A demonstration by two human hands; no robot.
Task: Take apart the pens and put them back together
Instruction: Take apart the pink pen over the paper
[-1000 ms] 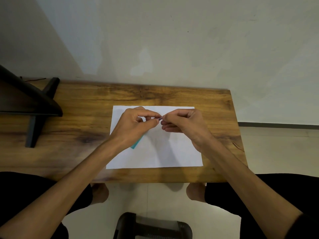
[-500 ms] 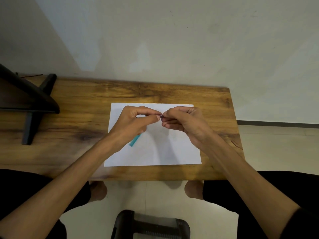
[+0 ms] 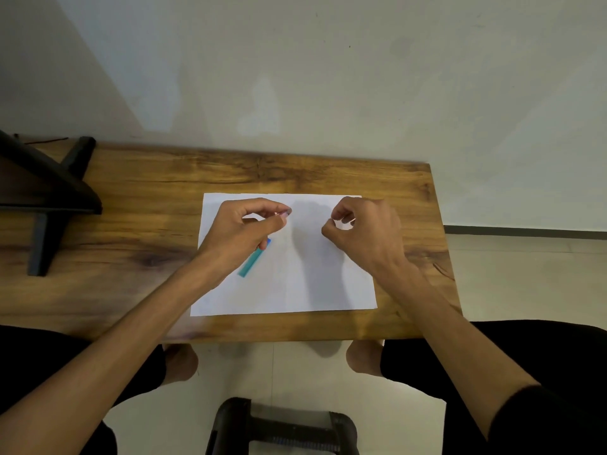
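Observation:
My left hand (image 3: 244,233) grips a teal pen barrel (image 3: 252,262) over the white paper sheet (image 3: 295,287). The barrel's back end sticks out below the palm, and its front end is pinched between thumb and forefinger. My right hand (image 3: 366,233) hovers over the sheet's right part, about a hand's width from the left. Its fingers are curled, with thumb and forefinger pinched on a small pen part (image 3: 330,220) that is too tiny to make out. The rest of the pen is hidden inside my hands.
The paper lies on a wooden table (image 3: 138,224) whose right edge is close to my right wrist. A black stand (image 3: 49,198) occupies the table's left end. A black stool or chair part (image 3: 282,428) sits on the floor between my knees.
My hands were joined at the fingertips over the paper; now they have pulled apart, the right hand moving right with a small piece, the left keeping the teal barrel.

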